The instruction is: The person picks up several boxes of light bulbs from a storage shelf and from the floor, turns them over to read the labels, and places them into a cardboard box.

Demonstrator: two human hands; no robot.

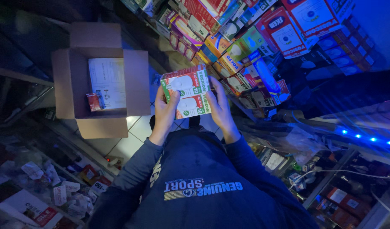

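Head camera looks straight down at your two hands and your dark blue sweatshirt (203, 186). Your left hand (165, 112) and your right hand (220, 108) both grip a small stack of light bulb boxes (187, 91), and the boxes are red, white and green with a bulb picture on them. Your left hand wraps the left side of the stack, with the thumb on top near a bulb picture. Your right hand lies flat along the right side, fingers stretched up to the top edge. You hold the stack up in front of your chest, above the tiled floor (133, 135). To the left of your hands an open cardboard box (135, 80) sits on the floor with its flaps spread out. Inside it lie a white sheet of paper (108, 82) and a little red box (93, 101), which sits by the box's left wall. Past your hands, at the top and right, shelves (246, 46) are packed with many more bulb boxes in red, orange, green and blue. At the lower left, a heap of small packets (55, 191) lies near your left elbow. Small blue lights (366, 138) glow in a row at the right.
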